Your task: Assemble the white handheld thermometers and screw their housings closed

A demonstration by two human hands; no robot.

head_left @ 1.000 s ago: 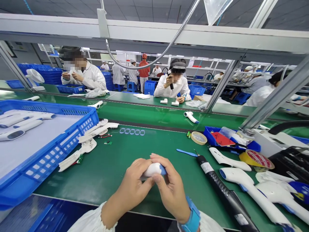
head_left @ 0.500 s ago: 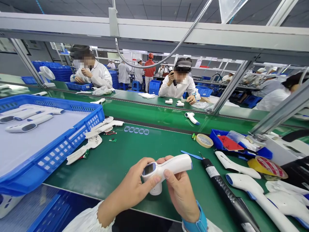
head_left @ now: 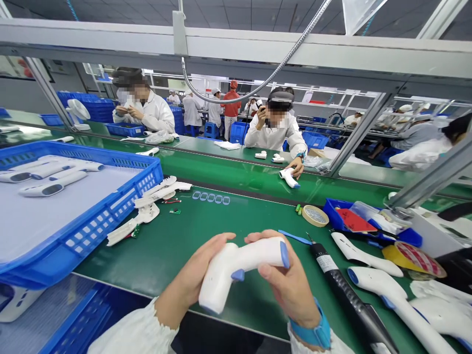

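A white handheld thermometer-like device with a blue trigger and blue end cap is held between both hands above the green table. My left hand supports its handle side, the fingers behind it. Around the barrel near the blue end cap is my right hand, its thumb below the barrel and fingers behind. A blue band circles my right wrist. The side with the display is turned out of view.
At left stands a blue crate of similar devices. White shell pieces, a tape roll, a black electric screwdriver and a blue parts bin lie around. Across the belt, a person's hand touches another device.
The device has been turned over, so its trigger side shows instead of its display, and its handle points down-left. Across the belt, a person's hand has reached onto the device there.
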